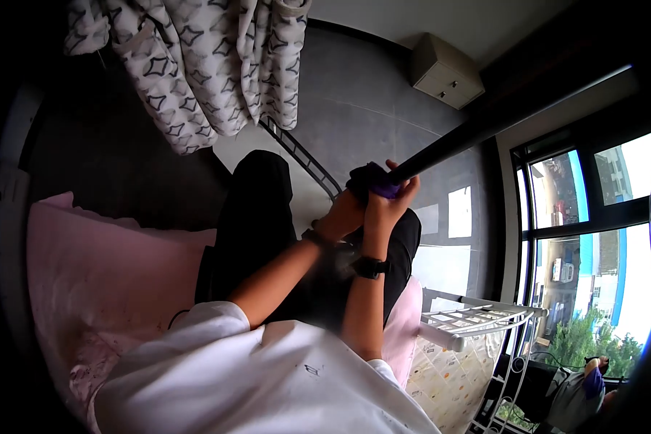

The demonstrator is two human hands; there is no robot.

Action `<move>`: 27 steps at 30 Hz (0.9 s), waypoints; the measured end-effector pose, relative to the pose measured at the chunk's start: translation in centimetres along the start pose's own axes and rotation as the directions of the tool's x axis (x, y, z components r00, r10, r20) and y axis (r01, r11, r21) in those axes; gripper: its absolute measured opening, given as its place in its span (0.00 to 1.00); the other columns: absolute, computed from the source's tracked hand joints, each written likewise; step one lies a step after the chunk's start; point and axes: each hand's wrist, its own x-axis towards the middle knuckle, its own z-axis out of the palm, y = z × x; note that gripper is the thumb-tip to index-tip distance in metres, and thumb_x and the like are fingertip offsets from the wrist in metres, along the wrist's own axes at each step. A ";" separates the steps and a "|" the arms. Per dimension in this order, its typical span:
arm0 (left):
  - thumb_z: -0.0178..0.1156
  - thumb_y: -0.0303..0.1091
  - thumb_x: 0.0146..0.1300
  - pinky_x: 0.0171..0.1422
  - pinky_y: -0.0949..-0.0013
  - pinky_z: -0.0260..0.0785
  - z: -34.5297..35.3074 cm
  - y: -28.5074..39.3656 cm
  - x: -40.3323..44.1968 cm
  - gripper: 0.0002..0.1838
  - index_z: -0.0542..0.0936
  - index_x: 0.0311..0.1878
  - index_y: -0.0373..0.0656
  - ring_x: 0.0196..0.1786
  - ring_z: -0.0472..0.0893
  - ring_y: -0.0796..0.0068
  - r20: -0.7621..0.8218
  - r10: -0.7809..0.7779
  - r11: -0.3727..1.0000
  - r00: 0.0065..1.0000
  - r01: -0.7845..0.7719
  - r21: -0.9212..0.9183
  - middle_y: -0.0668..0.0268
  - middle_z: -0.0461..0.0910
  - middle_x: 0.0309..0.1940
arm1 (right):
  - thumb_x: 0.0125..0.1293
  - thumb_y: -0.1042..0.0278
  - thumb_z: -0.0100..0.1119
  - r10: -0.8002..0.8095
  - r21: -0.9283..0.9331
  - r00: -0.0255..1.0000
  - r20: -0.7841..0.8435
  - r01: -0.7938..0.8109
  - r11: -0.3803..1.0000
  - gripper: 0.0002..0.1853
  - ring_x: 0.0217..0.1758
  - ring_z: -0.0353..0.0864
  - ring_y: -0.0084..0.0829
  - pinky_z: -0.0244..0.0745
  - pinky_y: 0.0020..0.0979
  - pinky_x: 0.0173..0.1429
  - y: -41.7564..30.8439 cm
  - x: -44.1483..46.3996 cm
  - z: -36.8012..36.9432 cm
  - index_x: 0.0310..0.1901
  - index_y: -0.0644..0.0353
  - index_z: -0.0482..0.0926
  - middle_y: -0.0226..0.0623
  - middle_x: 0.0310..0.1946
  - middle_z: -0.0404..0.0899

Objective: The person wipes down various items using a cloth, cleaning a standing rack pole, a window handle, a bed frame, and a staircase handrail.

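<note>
R hand [389, 207] grips 1 purple cloth [377, 181] at 1 blk pole [477, 130]. L hand [341, 216] beside it, grip hidden, can't tell. 2 wristbands [369, 267] on.

There are two hands [345, 215] [390, 206], one held cloth [372, 178], one black pole [484, 126], one cabinet [447, 72].

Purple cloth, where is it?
The purple cloth is right of centre in the head view, at the near end of the black pole, against the left hand and right hand.
</note>
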 end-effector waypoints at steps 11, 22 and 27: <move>0.61 0.39 0.59 0.51 0.59 0.71 -2.0 -0.3 -2.0 0.22 0.71 0.54 0.41 0.53 0.78 0.49 0.261 -0.284 0.959 0.923 0.277 0.064 0.50 0.78 0.49 | 0.57 0.76 0.67 0.178 -0.154 0.983 -0.040 -0.182 0.971 0.30 0.49 0.78 0.31 0.73 0.29 0.56 7.7 -4.8 -1.3 0.59 0.62 0.63 0.39 0.47 0.77; 0.59 0.37 0.60 0.53 0.58 0.68 -2.3 3.6 -0.3 0.22 0.69 0.54 0.36 0.49 0.78 0.51 0.178 -0.131 0.986 0.975 0.147 -0.083 0.47 0.78 0.45 | 0.56 0.79 0.66 0.018 -0.092 0.997 -0.081 -0.025 0.995 0.31 0.44 0.77 0.25 0.73 0.25 0.50 -2.6 -0.9 0.5 0.60 0.63 0.63 0.35 0.41 0.78; 0.58 0.39 0.60 0.54 0.58 0.70 0.4 -5.5 -3.5 0.22 0.71 0.55 0.37 0.52 0.77 0.50 0.423 -0.372 0.928 0.826 0.344 0.144 0.47 0.79 0.46 | 0.58 0.75 0.65 0.173 -0.126 0.985 0.001 -0.172 0.977 0.27 0.39 0.75 0.23 0.72 0.24 0.47 6.4 -2.4 -1.2 0.59 0.64 0.67 0.31 0.37 0.76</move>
